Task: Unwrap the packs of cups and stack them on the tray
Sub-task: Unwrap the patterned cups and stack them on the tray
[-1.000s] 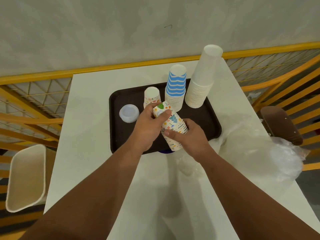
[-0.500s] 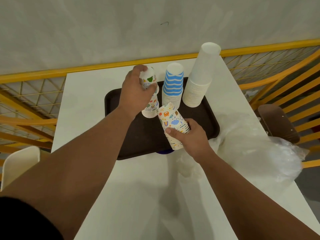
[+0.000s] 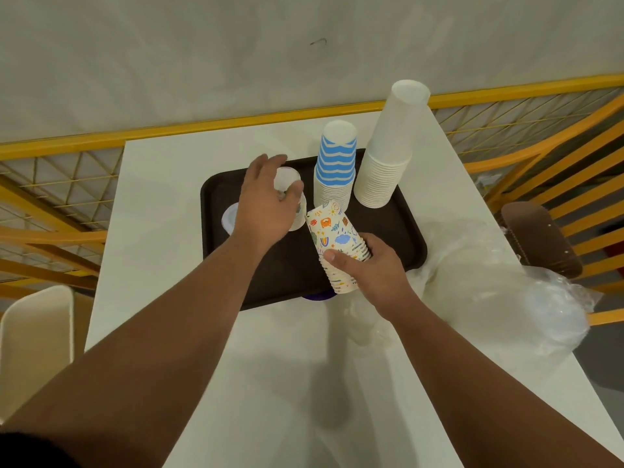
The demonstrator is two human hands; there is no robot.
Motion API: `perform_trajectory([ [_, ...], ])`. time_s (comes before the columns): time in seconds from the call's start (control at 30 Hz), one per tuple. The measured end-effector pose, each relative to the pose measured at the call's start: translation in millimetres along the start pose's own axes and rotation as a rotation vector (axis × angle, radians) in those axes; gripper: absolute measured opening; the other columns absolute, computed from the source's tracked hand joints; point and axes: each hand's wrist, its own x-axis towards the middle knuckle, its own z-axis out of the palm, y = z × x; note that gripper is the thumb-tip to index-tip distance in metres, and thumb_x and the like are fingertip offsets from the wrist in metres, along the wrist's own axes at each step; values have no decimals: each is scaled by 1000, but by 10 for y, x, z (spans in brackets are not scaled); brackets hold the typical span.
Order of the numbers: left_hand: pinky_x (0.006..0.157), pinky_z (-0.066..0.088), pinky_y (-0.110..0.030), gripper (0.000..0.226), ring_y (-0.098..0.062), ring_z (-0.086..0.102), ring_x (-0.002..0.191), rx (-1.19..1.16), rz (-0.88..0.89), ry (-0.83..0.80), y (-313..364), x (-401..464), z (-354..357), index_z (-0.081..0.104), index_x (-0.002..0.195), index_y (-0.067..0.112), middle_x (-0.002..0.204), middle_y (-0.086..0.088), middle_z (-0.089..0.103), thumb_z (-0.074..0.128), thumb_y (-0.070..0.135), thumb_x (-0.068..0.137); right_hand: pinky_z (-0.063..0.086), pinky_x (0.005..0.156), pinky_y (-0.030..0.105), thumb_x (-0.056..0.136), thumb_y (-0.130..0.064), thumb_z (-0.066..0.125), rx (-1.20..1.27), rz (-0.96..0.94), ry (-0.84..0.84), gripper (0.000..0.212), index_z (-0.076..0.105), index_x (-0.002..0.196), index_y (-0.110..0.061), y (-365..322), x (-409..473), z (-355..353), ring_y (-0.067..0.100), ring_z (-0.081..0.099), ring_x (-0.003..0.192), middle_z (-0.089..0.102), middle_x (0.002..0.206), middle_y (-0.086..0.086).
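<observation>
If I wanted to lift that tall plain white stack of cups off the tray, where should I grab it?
Probably low on the white cup stack, round the ribbed band of nested rims, coming from its open right side. The stack leans and the blue-striped stack stands close on its left.

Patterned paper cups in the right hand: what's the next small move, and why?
Probably bring the left hand back to peel the next cup off the stack of patterned paper cups. That hand is spread over the short patterned stack on the dark brown tray, apparently just placing a cup, while the right hand holds many more, tilted above the tray.
</observation>
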Motion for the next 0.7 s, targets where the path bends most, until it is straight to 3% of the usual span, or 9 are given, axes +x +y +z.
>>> perform_trajectory([
  [0.07,96,49,-22,36,-10,54,116,-207,-46,62,125,-224,-14,55,130,21,131,2,54,62,28,95,57,80,31,57,-57,77,64,1,-40,73,59,119,-23,-42,-13,-4,11,67,96,68,108,-7],
  [0.1,90,53,-21,32,-8,59,109,-338,-99,-2,168,-340,0,57,125,24,125,4,58,64,26,93,57,77,29,55,-54,78,116,-1,-70,71,60,116,-22,-67,-20,-2,12,69,94,70,107,-5],
  [0.2,89,57,-38,36,-12,65,106,-613,-245,-247,193,-576,73,56,116,38,118,7,63,70,21,89,58,77,32,51,-46,83,226,-12,-135,70,60,111,-19,-107,-28,10,15,71,92,71,105,1],
  [0.33,88,58,-46,42,-17,65,107,-677,-421,-137,169,-627,116,52,126,29,120,0,63,71,27,88,57,87,44,49,-41,86,379,9,-148,77,58,116,-17,-86,-38,14,24,70,100,69,111,5],
  [0.43,89,57,-46,48,-18,65,108,-696,-482,-131,169,-643,133,50,132,24,122,0,63,70,30,89,57,87,46,54,-41,90,273,-58,-76,71,59,115,-23,-71,-47,41,19,68,101,68,111,0],
  [0.6,89,57,-46,35,-18,69,103,-767,-452,-91,196,-576,120,58,124,18,115,-3,68,68,24,91,57,87,48,56,-37,91,286,-122,-11,68,61,115,-20,-59,-33,37,19,69,101,70,110,1],
  [0.7,84,59,-41,30,-20,70,99,-746,-395,38,238,-411,56,59,120,15,110,-6,70,66,22,92,58,85,46,54,-35,93,271,-139,21,64,63,110,-22,-72,-30,7,16,69,99,70,107,0],
])
